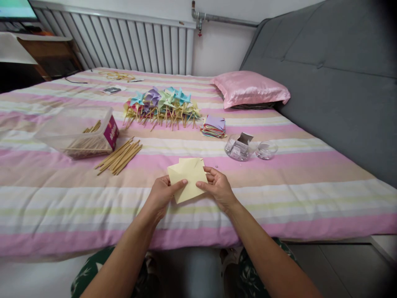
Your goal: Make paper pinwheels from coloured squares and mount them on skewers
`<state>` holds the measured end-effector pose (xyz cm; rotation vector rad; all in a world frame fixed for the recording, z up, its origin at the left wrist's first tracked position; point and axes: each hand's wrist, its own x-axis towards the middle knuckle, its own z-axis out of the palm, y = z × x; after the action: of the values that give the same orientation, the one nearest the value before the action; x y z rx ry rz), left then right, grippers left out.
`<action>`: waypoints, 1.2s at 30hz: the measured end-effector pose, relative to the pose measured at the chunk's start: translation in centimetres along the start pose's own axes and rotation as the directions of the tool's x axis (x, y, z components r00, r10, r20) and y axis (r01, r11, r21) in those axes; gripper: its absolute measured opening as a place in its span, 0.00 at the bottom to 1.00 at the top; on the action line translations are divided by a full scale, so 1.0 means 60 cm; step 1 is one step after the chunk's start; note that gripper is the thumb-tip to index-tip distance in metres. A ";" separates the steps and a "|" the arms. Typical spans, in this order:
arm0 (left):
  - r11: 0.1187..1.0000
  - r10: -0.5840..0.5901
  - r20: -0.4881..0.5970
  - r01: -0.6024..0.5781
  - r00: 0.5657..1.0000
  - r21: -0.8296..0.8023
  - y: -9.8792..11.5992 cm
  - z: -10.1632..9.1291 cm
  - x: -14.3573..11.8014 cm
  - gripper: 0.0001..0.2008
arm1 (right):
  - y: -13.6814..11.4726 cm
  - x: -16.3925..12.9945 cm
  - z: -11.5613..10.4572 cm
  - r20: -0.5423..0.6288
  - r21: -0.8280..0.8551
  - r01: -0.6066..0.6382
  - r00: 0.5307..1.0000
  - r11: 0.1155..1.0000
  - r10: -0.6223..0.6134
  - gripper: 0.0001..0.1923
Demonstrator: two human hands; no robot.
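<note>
Over the near edge of the bed, my left hand [163, 192] and my right hand [218, 186] hold pale yellow paper squares [189, 182] between them. At least two sheets overlap at different angles, and a slit shows near the upper right corner. Both thumbs press on the front; the other fingers are behind the paper. Beyond them sits a stack of coloured paper squares [214, 126], a lilac one on top. To the left lies a bundle of thin wooden sticks [119, 156]. Finished paper pinwheels [164, 101] on sticks lie heaped farther back.
A clear plastic box [76, 128] with more sticks stands at the left. Right of centre are a round clear container [238, 147] with a small carton in it and a clear lid [265, 150]. A pink pillow [251, 89] rests by the grey headboard [328, 62]. A radiator [133, 41] lines the wall.
</note>
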<state>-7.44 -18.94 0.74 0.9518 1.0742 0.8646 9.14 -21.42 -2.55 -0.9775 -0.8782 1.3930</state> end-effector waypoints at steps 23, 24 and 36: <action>1.000 0.006 0.002 -0.006 1.000 0.010 -0.001 0.000 -0.002 0.17 | 0.001 0.001 -0.001 -0.016 -0.007 0.011 1.000 1.000 -0.012 0.28; 1.000 0.005 0.000 -0.005 1.000 0.014 0.000 0.000 -0.002 0.18 | 0.002 0.001 -0.001 -0.017 -0.009 0.011 1.000 1.000 -0.011 0.28; 1.000 -0.003 -0.010 0.003 1.000 0.017 0.002 0.002 -0.001 0.17 | 0.001 0.001 0.001 -0.021 -0.007 0.016 1.000 1.000 -0.016 0.28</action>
<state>-7.35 -19.01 0.88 0.9611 1.0928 0.8599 9.08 -21.37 -2.58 -0.9869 -0.8743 1.3651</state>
